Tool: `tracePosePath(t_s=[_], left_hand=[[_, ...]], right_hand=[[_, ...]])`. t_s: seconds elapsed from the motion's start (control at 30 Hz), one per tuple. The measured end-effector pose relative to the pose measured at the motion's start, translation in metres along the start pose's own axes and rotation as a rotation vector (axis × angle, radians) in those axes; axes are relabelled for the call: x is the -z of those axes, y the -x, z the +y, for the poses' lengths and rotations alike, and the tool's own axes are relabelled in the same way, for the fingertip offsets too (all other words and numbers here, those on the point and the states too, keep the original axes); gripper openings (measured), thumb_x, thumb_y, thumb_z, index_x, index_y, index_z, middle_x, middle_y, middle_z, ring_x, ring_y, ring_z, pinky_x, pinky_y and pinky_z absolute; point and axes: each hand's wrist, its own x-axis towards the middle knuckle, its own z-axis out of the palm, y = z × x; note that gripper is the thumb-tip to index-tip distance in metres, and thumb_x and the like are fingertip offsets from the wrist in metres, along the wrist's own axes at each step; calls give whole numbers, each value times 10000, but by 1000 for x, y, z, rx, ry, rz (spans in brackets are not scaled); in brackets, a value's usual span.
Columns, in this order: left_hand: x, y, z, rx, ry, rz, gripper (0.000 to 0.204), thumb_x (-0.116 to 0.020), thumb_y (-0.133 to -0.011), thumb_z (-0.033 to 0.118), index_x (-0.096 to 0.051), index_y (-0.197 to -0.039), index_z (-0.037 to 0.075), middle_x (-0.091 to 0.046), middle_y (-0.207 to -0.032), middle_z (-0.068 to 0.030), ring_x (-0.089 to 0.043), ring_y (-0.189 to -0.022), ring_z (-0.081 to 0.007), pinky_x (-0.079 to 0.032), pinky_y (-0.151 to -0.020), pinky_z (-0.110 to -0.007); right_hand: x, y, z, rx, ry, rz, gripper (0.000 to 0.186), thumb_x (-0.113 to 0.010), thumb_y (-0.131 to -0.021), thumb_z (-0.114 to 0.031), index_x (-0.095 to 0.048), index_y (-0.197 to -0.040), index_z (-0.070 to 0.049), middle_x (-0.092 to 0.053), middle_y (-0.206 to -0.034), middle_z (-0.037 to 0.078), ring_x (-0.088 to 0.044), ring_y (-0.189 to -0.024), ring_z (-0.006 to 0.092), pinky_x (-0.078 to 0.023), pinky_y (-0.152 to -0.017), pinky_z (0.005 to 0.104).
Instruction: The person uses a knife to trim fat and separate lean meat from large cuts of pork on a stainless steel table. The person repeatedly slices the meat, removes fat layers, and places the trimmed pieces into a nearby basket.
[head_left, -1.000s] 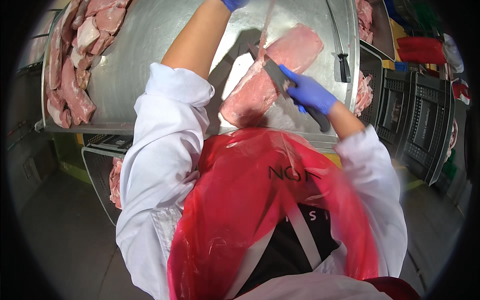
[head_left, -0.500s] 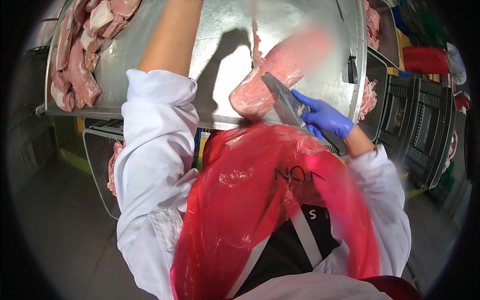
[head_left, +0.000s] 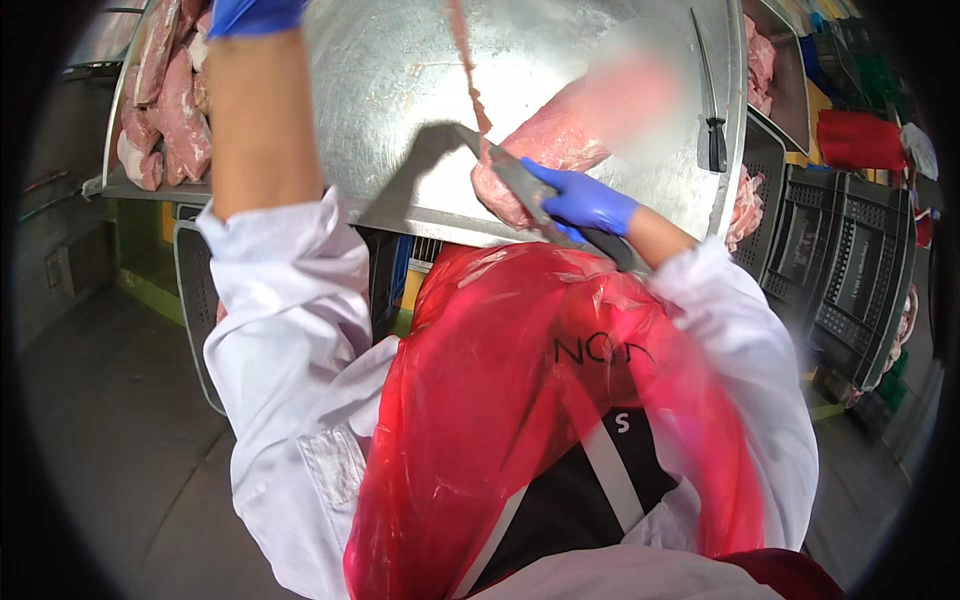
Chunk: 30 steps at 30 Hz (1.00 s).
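My right hand point(head_left: 592, 204), in a blue glove, is closed round the knife point(head_left: 517, 183). The blade lies across the near left end of a long pink piece of meat point(head_left: 552, 132) on the metal table. From that end a thin strip of meat point(head_left: 466, 62) stretches upward and out of the picture. At the top left, my left hand point(head_left: 256, 14), also gloved in blue, is cut off by the picture's edge. Its fingers are out of sight, so what they hold does not show. A smeared patch blurs the meat's far right end.
A metal table point(head_left: 370, 85) carries a heap of meat pieces point(head_left: 183, 125) at left. At its right edge lies a thin rod with a black handle point(head_left: 716, 145). Beyond stand grey crates point(head_left: 825, 265), with meat point(head_left: 746, 210) beside them. Another crate point(head_left: 190, 290) stands below left.
My left hand has moved left and upward. The strip's lower end has shifted left and narrowed. My right hand has moved the knife left, its tip now past the meat's left end.
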Motion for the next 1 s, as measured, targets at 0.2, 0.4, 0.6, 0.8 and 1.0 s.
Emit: tracePosePath(t_s=[0.2, 0.4, 0.6, 0.8, 1.0], left_hand=[[60, 164, 156, -248, -264, 389, 263, -577, -953, 209, -630, -1082, -14, -625, -977, -97, -570, -930, -174, -405, -896, -348], [60, 365, 284, -349, -494, 765, 375, -535, -962, 237, -579, -1170, -73, -610, -1100, -171, -569, -1098, -242, -376, -1087, -424], [81, 580, 269, -25, -509, 1364, 350, -553, -993, 213, -604, -1209, -58, -631, -1178, -95, -562, -1151, -170, -382, -1080, -334], [93, 665, 160, 1310, -1917, 1013, 395, -699, -843, 241, -619, -1016, -105, -689, -852, -264, -657, -761, -402, -520, -723, -473], [-66, 314, -101, 581, -1547, 188, 759, -789, -797, 370, -497, -1357, -50, -543, -1339, -294, -520, -1240, -443, -399, -1083, -490]], right_hand=[[-19, -2, -18, 29, 98, -132, 743, -475, -964, -94, -172, -1620, -264, -596, -714, 75, -551, -508, 132, -493, -490, 289], [34, 35, 28, 255, -42, 217, 768, -524, -964, -72, -173, -1621, -259, -615, -824, 56, -561, -585, 115, -506, -520, 296], [100, 56, 109, 366, -252, 577, 669, -543, -971, -64, -290, -1581, -162, -614, -896, 52, -574, -630, 102, -498, -502, 271], [124, 50, 141, 444, -322, 717, 612, -541, -967, -67, -335, -1543, -66, -599, -874, 33, -561, -616, 99, -487, -500, 261], [128, 61, 161, 471, -322, 810, 634, -543, -957, -46, -331, -1552, -104, -641, -895, 63, -603, -609, 110, -526, -494, 292]])
